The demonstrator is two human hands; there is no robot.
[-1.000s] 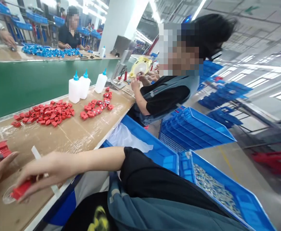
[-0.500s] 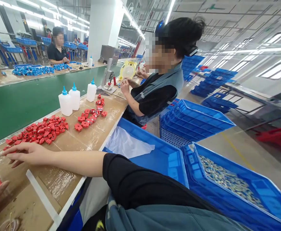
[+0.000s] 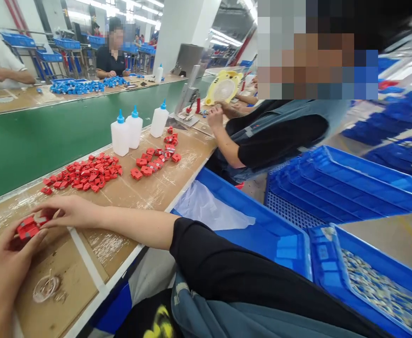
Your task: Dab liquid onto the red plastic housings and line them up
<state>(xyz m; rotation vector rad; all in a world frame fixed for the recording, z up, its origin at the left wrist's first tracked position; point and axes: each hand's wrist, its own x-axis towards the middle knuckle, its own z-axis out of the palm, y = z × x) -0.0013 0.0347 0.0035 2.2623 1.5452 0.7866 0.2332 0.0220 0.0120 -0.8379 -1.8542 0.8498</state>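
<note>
My left hand (image 3: 10, 263), at the left edge, is closed around a red plastic block (image 3: 28, 228) with small grey patches, held between thumb and fingers above the table. My right hand (image 3: 68, 211) reaches in from the right, with thumb and fingers pinched on a red piece at the block's right side. Whether that piece is separate or part of the block I cannot tell. Behind my right hand lies a heap of similar red plastic blocks (image 3: 89, 172). A looser group of red blocks (image 3: 156, 160) extends to its right.
White bottles (image 3: 120, 136) with blue tips stand along the green conveyor belt (image 3: 50, 141). A small clear round dish (image 3: 46, 288) sits on cardboard before me. Blue crates (image 3: 279, 249) stand right of the table. A co-worker (image 3: 279, 136) works close by, near a yellow fan-like part (image 3: 224, 88).
My view has swung left. My right hand has moved from open over the table to my left hand, and its fingers are now pinched at the red block.
</note>
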